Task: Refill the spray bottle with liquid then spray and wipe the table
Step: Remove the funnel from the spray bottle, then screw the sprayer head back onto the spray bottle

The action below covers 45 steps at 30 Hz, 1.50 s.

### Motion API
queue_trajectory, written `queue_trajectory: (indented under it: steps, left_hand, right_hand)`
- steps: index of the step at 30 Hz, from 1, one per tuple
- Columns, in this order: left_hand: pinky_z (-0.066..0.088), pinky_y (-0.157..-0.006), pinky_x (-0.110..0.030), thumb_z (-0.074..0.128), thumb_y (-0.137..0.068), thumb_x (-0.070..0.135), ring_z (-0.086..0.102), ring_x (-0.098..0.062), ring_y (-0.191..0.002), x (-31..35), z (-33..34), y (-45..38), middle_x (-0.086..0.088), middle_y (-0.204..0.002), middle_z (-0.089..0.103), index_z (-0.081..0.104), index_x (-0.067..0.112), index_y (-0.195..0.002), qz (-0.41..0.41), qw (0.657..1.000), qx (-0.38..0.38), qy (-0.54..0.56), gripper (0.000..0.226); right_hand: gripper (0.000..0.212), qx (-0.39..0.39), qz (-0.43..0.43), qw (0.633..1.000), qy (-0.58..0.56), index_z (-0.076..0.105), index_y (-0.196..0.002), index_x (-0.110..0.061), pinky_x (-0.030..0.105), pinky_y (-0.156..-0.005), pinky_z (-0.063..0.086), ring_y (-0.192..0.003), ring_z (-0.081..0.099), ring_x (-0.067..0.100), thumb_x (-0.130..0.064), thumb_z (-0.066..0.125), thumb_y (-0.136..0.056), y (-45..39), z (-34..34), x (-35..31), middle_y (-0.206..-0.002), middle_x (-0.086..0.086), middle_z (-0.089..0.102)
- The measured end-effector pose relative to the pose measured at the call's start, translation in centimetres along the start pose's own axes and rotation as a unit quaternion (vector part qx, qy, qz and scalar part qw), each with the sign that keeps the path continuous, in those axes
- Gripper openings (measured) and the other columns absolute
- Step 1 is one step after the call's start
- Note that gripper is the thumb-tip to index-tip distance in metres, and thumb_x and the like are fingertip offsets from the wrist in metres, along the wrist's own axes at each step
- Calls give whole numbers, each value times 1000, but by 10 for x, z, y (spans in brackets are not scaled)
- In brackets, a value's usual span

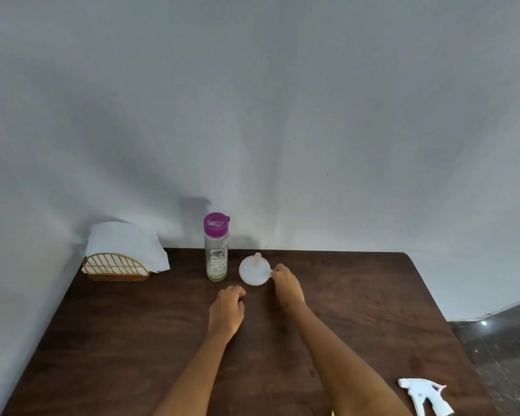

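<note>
My right hand (285, 283): reached toward the far edge of the table (132, 340) and pinched the small tab on the rim of the white funnel (254, 270), fingers curled round it
My left hand (227, 307): rested on the wood just near of the funnel and a little left of it, fingers curled under and holding nothing
Funnel: lay mouth-down on the table near the far edge, about midway along it, its short spout pointing up
Clear bottle (216, 250): stood upright just left of the funnel, close to the far edge, with a purple cap (216, 224) on top; white lettering ran down its side, and only a thin layer of pale liquid showed at the bottom
Spray head (424, 394): the white trigger part lay on its side by the near right corner, well apart from both my hands; I could not see the spray bottle's body anywhere
Napkin holder (114, 267): a gold wire rack stood at the far left corner, with white paper napkins (123, 240) standing up out of it and leaning to the right
Table: dark brown wood, pushed up against a plain grey wall (282, 115) along its far edge
Floor (505, 349): dark, past the right edge
</note>
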<state>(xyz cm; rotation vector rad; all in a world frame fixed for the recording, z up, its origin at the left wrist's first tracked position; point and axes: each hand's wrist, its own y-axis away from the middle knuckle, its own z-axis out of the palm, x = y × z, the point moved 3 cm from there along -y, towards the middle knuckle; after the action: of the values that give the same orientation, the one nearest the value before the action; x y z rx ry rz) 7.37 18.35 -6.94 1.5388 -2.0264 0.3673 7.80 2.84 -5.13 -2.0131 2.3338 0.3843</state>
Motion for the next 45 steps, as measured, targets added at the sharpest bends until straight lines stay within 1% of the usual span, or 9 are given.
queue_trajectory:
  steps: [9, 12, 16, 22, 27, 32, 38, 41, 45]
  left_hand:
    - [49, -89, -28, 51, -91, 11, 53, -14, -110, -3, 3, 13, 3, -115, 60, 58, 17, -114, -5, 1000, -6, -11, 25]
    - [49, -89, -28, 51, -91, 10, 54, -14, -109, 11, 9, 29, 2, -115, 61, 59, 17, -114, -4, 1000, -16, -3, 25]
    - [49, -88, -27, 50, -91, 9, 56, -14, -109, 35, 23, 54, 1, -113, 62, 59, 17, -113, -5, 999, -44, 20, 25]
    - [51, -85, -27, 47, -87, 2, 63, -13, -100, 66, 56, 107, 3, -108, 68, 65, 19, -105, -26, 995, -72, 62, 30]
    - [51, -89, -32, 47, -83, -6, 64, -18, -100, 86, 79, 163, -6, -107, 70, 65, 13, -106, -60, 991, -53, 104, 35]
    - [45, -95, -31, 57, -76, -5, 52, -22, -118, 110, 89, 215, -7, -126, 57, 50, 13, -128, -114, 978, -93, 148, 56]
    - [32, -111, -43, 79, -62, 13, 35, -24, -133, 146, 87, 238, -2, -142, 42, 35, 25, -140, -80, 980, -112, 147, 90]
    - [32, -109, -44, 80, -66, 24, 33, -25, -132, 166, 83, 236, 1, -139, 43, 40, 28, -136, -47, 988, -69, 126, 80]
    - [42, -97, -38, 73, -76, 31, 46, -23, -122, 185, 82, 228, -1, -126, 55, 54, 21, -124, -44, 991, -28, 124, 53]
  right_hand:
    - [22, 17, 39, 997, -65, 60, -99, 5, 28, -69, 37, -95, 56, 32, 3, 39, -91, 14, -8, 2, -111, 18, 53]
    - [23, -2, 43, 997, -67, 62, -99, 4, 35, -76, 46, -95, 58, 33, -2, 41, -93, 33, -14, 11, -112, 18, 54]
    - [23, -11, 58, 993, -99, 65, -103, -1, 34, -86, 49, -100, 60, 31, -7, 46, -92, 61, -35, 32, -112, 15, 59]
    - [22, 10, 135, 975, -175, 67, -91, 0, 34, -81, 50, -96, 63, 33, -9, 48, -86, 134, -59, 92, -100, 17, 69]
    - [25, 15, 176, 965, -192, 67, -99, -1, 31, -88, 47, -107, 59, 32, -10, 51, -82, 208, -49, 158, -110, 15, 67]
    - [36, 2, 210, 967, -148, 50, -118, 0, 36, -100, 38, -120, 45, 35, -10, 51, -83, 266, -37, 202, -125, 20, 51]
    - [53, -31, 216, 974, -67, 39, -129, -5, 32, -102, 38, -124, 39, 32, -25, 59, -83, 303, -27, 215, -132, 17, 41]
    - [48, -71, 183, 980, -37, 37, -133, -6, 30, -103, 37, -127, 38, 31, -16, 53, -89, 312, -14, 216, -134, 18, 41]
    - [48, -74, 172, 982, -35, 33, -135, -10, 31, -96, 43, -122, 43, 29, -8, 51, -90, 315, 3, 211, -134, 19, 39]
